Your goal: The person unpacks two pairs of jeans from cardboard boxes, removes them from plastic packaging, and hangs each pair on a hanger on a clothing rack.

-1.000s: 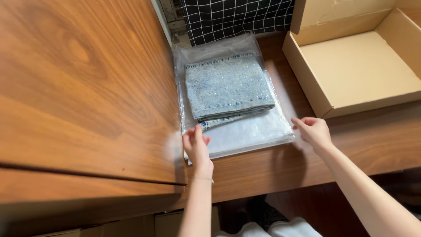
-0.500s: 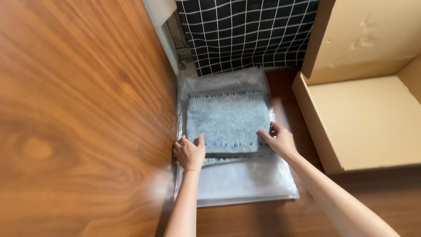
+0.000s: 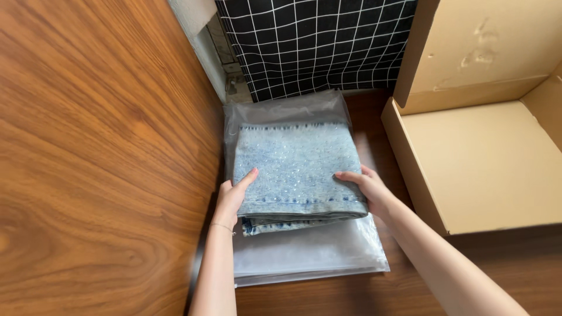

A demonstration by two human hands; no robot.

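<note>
Currently: folded light-blue denim garment (image 3: 295, 167) inside a clear plastic bag (image 3: 310, 254), flat on the dark wooden desk (image 3: 328, 298). Bag mouth toward the near edge, with an unfilled stretch of plastic between garment and desk edge. Far end of bag close to a black cloth with white grid lines (image 3: 316, 44).

Left hand (image 3: 232, 199): at the garment's left near corner, fingers (image 3: 247, 177) extended flat over the top face, thumb side against the folded edge. Pressed on the denim, not clenched.

Right hand (image 3: 366, 187): at the garment's right near corner, fingers (image 3: 346, 175) laid over the top face, palm along the side. Curled round the corner; grip under the fold hidden, so full grasp cannot be confirmed.

Whether the hands lie inside the bag or over the plastic: cannot tell.

Open cardboard box (image 3: 480, 164): just right of the bag, lid flap upright at the far side, interior bare cardboard. Right forearm close beside the box wall.

Raised wooden surface (image 3: 99, 158): left of the bag, lighter brown with strong grain, edge just beside the left wrist.
</note>
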